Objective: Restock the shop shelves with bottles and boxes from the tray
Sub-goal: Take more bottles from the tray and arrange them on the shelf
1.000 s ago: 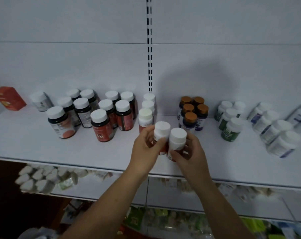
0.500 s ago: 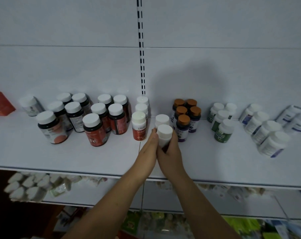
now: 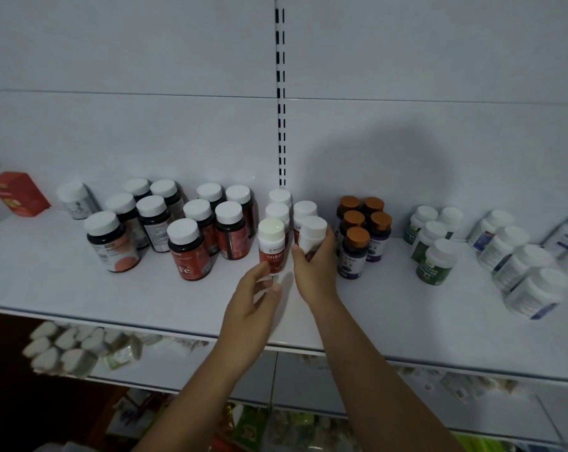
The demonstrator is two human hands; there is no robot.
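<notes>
Head view. Landmark: the slotted upright (image 3: 280,125) on the white back wall. The white shelf (image 3: 80,288) runs under its foot. Directly below the upright is a file of three white-capped bottles, front to back, with the red-label bottle (image 3: 271,247) foremost and upright. Just right of the upright's foot, the right hand (image 3: 315,272) has fingers and thumb wrapped round a white-capped bottle (image 3: 312,234). The bottle's base is hidden by the hand, so contact with the shelf cannot be told. A second bottle (image 3: 304,211) of the same kind stands close behind it. Below the upright and in front of the red-label bottle, the left hand (image 3: 253,308) has loosely curled fingers and holds nothing. Its fingertips are at that bottle's foot; touching or not cannot be told. Left of the upright is a cluster of dark bottles (image 3: 191,252) with white caps, and far left a red box (image 3: 18,194). Right of the upright come brown-capped bottles (image 3: 357,252), then green-label bottles (image 3: 434,261), then blue-label bottles (image 3: 533,291).
</notes>
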